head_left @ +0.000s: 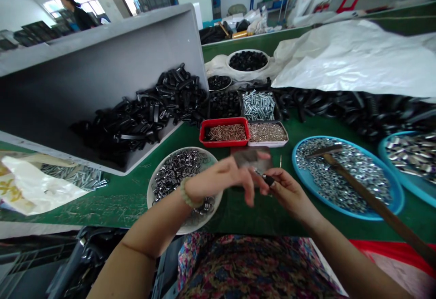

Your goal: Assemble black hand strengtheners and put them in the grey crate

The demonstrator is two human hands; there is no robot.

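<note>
My right hand [289,193] pinches a small black part [268,179] with a shiny metal piece at its left end. Over the bench, my left hand [236,174] reaches across with fingers apart and slightly blurred, its fingertips close beside that part; whether they touch it is unclear. Behind the left fingers stands a grey metal block [250,157], partly covered. A white bowl of metal rings [151,188] lies under my left forearm. Right of my right hand, a blue tray [398,199] holds small metal nuts, with a wooden-handled hammer [361,190] resting across it.
A tilted grey crate [136,49] of black parts fills the left. Ahead are a red tray [203,141] of copper-coloured pins, a white tray [269,144] of small fittings and a dark tray of screws [259,105]. White plastic sheeting [354,58] covers black parts. A person [80,15] is far back.
</note>
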